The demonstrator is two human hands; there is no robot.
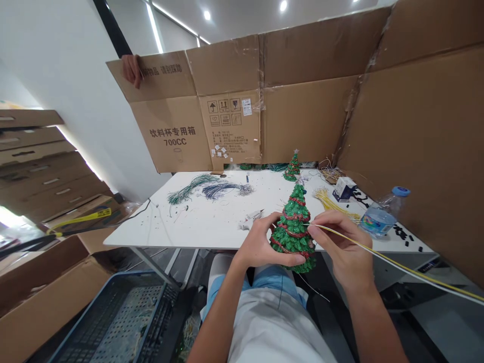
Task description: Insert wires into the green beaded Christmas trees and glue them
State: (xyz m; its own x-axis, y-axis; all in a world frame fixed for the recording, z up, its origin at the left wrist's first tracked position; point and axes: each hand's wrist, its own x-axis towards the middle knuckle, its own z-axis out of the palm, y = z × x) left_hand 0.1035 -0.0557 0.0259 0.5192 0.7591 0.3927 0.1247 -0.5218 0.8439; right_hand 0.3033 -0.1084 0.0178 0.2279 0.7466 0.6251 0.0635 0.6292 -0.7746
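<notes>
A small green Christmas tree (294,229) with red garlands is held upright above the table's front edge. My left hand (260,244) wraps round its left side, with the thumb across the lower front. At the tree's right side, my right hand (342,247) pinches yellow and white wires (393,261) between thumb and forefinger; their tips are at the branches and their lengths trail off to the lower right. Behind it stands a second, smaller-looking tree (292,167). A white glue gun (251,220) lies left of the held tree.
On the white table (151,217) lie green wires (191,187), dark wires (227,188) and yellow wires (335,204). A water bottle (381,214) and small box (344,189) stand right. Cardboard (302,111) walls the back, a person's hand (132,70) on its top. A blue crate (117,312) sits lower left.
</notes>
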